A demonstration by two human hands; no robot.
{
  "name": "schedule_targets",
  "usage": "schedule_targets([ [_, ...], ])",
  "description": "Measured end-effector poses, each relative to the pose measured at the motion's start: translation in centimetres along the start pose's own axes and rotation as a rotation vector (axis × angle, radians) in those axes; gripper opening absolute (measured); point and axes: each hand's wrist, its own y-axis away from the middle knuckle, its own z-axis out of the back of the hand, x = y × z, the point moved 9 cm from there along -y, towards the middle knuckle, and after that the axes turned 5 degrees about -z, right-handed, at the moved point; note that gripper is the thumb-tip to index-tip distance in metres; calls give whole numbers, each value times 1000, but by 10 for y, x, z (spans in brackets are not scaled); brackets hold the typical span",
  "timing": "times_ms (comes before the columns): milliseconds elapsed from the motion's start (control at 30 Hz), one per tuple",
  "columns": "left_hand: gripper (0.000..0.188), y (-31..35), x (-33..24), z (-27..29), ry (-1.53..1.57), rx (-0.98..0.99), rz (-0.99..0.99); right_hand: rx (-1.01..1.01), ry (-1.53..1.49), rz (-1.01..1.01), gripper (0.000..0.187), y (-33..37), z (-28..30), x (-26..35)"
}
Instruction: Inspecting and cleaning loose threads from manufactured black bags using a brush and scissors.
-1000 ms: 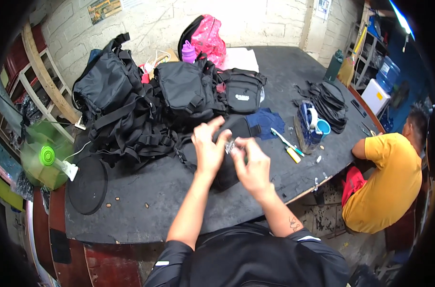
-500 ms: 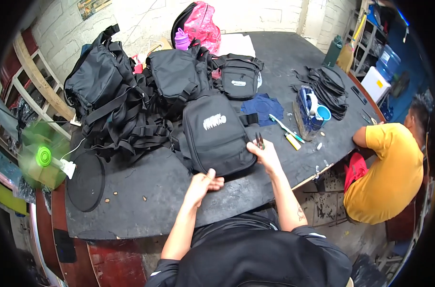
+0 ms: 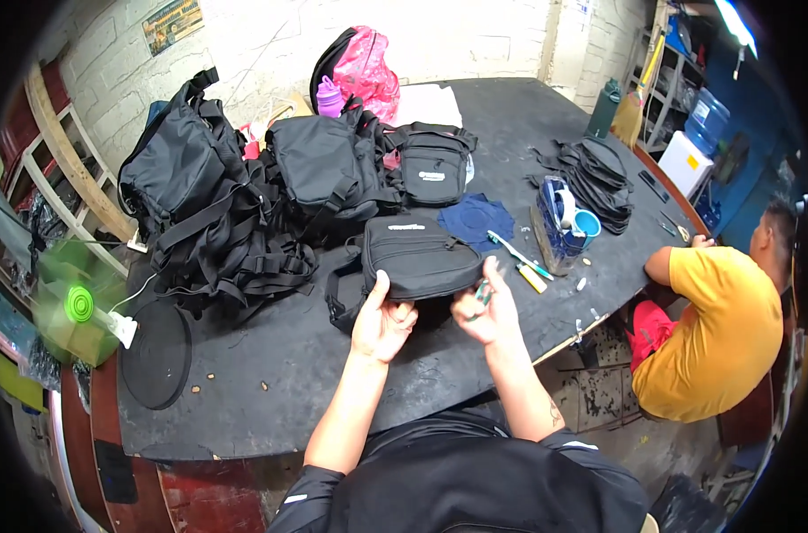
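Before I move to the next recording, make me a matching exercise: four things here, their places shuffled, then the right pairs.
Things:
1. front black bag
2. green fan
3. purple bottle
4. dark blue cloth

Places:
A. left of the table
B. spread flat on the tabletop
C. beside the pink bag
D. between left hand and right hand

Pairs: 1-D, 2-A, 3-C, 4-B
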Motion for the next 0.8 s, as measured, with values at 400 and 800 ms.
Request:
schedule_targets([
  [400, 44, 18, -32, -9, 104, 33, -266, 17, 240, 306, 29, -13, 5, 32],
  [800, 50, 21, -61, 16, -183, -341, -464, -350, 1596, 464, 40, -15, 6, 47],
])
